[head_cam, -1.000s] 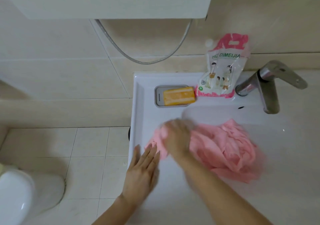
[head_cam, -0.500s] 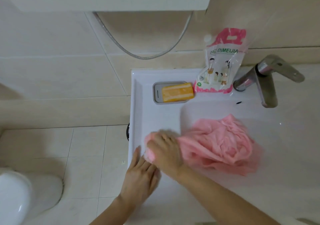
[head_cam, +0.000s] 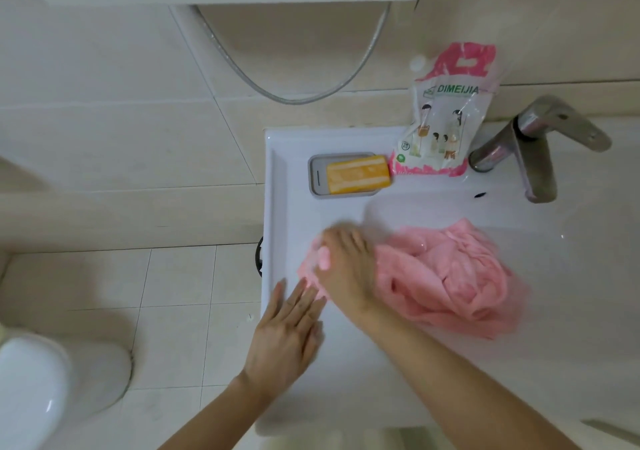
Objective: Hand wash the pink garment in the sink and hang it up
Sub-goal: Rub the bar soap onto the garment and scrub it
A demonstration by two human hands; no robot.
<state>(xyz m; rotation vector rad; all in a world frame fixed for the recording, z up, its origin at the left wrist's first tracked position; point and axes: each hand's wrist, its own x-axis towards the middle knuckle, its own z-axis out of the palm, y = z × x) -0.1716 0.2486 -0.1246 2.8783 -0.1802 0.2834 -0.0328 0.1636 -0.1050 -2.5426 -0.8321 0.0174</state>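
Two hands are at the sink [head_cam: 277, 207]. The right hand [head_cam: 346, 269] is curled over one end of the pink garment [head_cam: 450, 276], and a bit of pink pokes out between its fingers. That end lies on the flat rim at 9 o'clock of the bowl. The rest sits bunched in the bowl, below the tap [head_cam: 533, 144]. The left hand [head_cam: 284, 331] holds nothing. It lies flat on the rim at about 8 o'clock with its fingers straight, and the tips are just beside the pink cloth.

The gripped end is close to the outer edge of the rim. A hard rub toward 9 o'clock could push it over and drop it on the floor [head_cam: 173, 293], where it would get dirty. Water could also run off there and make the tiles slippery. The flat hand looks wet, so it might slide if it leans hard. A wide swing toward 12 o'clock could knock over the bag [head_cam: 443, 117] or bump the yellow soap [head_cam: 356, 174] out of its grey dish [head_cam: 315, 175].

The bag at 12 o'clock says DIMEIJIA in green letters, above small drawings of people. A small green mark near its bottom is too tiny to read. No writing shows on the soap.
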